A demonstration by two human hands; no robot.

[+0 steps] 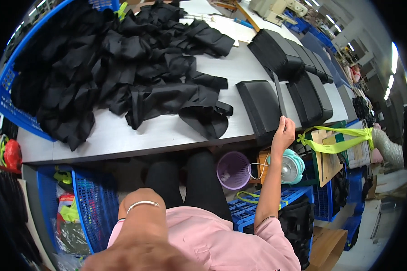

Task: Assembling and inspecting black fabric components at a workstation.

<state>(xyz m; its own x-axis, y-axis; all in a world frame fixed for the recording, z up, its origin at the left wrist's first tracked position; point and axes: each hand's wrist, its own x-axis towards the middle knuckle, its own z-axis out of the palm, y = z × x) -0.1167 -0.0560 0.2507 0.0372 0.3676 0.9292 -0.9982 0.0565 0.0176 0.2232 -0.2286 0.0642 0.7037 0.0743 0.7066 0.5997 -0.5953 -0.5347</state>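
My right hand [283, 132] is closed in a pinch on the near end of a thin black fabric piece [278, 95]. That piece stands nearly edge-on over a neat stack of black fabric pieces [257, 106], at the table's front edge. My left hand [142, 257] is raised very close to the camera at the lower edge, blurred, with its fingers out of sight; a bangle circles that arm. Left of the stack, a loose heap of crumpled black fabric pieces [144, 58] covers much of the white table [167, 141].
More black stacks [309, 97] stand at the right. A blue basket [7, 97] lies tilted at the left under the heap. Below the table are a purple bin [233, 170], a small turquoise fan [291, 167] and blue crates [95, 203]. A yellow-green strap [334, 147] hangs at right.
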